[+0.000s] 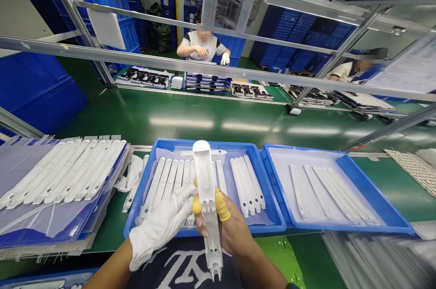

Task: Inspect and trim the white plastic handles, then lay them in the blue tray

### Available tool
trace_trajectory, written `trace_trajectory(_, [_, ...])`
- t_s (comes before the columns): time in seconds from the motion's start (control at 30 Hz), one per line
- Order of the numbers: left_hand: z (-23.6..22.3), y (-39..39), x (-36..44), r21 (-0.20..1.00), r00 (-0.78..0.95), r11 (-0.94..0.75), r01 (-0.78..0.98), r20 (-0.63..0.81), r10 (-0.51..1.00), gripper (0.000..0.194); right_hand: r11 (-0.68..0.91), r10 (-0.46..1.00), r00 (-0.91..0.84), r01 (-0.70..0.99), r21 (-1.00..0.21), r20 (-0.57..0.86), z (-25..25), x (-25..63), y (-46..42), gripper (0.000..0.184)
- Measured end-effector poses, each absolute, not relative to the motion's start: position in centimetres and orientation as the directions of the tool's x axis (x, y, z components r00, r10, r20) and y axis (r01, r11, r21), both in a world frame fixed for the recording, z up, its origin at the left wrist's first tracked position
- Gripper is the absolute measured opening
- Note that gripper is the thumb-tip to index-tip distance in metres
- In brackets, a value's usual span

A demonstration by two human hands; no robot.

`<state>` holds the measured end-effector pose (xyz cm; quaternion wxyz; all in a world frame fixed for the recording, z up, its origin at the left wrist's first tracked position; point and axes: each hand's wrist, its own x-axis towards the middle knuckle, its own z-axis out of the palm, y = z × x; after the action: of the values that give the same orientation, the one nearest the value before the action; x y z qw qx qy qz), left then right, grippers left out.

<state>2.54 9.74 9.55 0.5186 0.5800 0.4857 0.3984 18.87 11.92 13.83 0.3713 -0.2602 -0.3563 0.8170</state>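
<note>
A long white plastic housing [203,171], hollow at its rounded upper end and prong-tipped at its lower end, is held upright in front of me. My right hand [233,230], bare with yellow finger covers, is closed around its middle. On the other side, my left hand [163,223], in a white glove with yellow-covered fingertips, pinches the housing's left edge. Behind it lies a blue tray [279,216] lined with thin sheet, where similar white strips [250,184] lie in rows. The housing hides part of those rows.
A second blue tray [391,221] with several white strips adjoins on the right. At left, white strips [64,166] lie on stacked blue folders [85,223]. A metal frame rail [153,61] crosses ahead; beyond it, a person [204,46] works at a green bench [170,112] and another sits farther right.
</note>
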Motion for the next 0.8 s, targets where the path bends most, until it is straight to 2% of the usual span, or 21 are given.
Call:
trace_trajectory(0.1, [8.5, 7.3, 2.1, 0.975, 0.303, 0.073, 0.209, -0.136, 0.943, 0.047, -0.450, 0.816, -0.556, -0.436, -0.779, -0.159, 14.4, 18.4, 13.0, 0.048])
trace_trajectory(0.2, [8.0, 5.6, 1.9, 0.961, 0.289, 0.102, 0.258, -0.177, 0.941, 0.059, -0.419, 0.855, -0.497, -0.493, -0.762, -0.148, 15.2, 17.7, 14.5, 0.043])
trace_trajectory(0.27, [8.1, 5.1, 2.1, 0.971, 0.300, 0.122, 0.204, -0.181, 0.937, 0.065, -0.401, 0.879, -0.453, -0.534, -0.744, -0.148, 15.8, 17.1, 15.7, 0.043])
trace_trajectory(0.37, [8.8, 5.2, 2.6, 0.983, 0.228, 0.151, 0.101, -0.171, 0.959, 0.070, -0.410, 0.887, -0.432, -0.580, -0.704, -0.161, 16.6, 16.3, 17.3, 0.039])
trace_trajectory(0.5, [10.3, 5.6, 2.8, 0.989, 0.132, 0.128, 0.070, -0.136, 0.982, 0.068, -0.463, 0.876, -0.438, -0.644, -0.609, -0.203, 17.7, 15.5, 18.8, 0.025])
trace_trajectory(0.63, [11.8, 6.0, 2.8, 0.995, 0.141, 0.097, 0.002, -0.096, 0.985, 0.068, -0.522, 0.850, -0.465, -0.686, -0.508, -0.247, 18.3, 14.8, 19.9, 0.018])
trace_trajectory(0.73, [12.4, 6.4, 3.0, 0.987, 0.147, 0.146, -0.062, -0.135, 0.980, 0.068, -0.513, 0.856, -0.450, -0.685, -0.517, -0.254, 18.3, 14.4, 20.1, 0.015])
trace_trajectory(0.8, [12.4, 6.7, 3.1, 0.969, 0.180, 0.200, -0.143, -0.173, 0.968, 0.057, -0.453, 0.890, -0.382, -0.672, -0.586, -0.249, 18.1, 14.3, 20.0, 0.013])
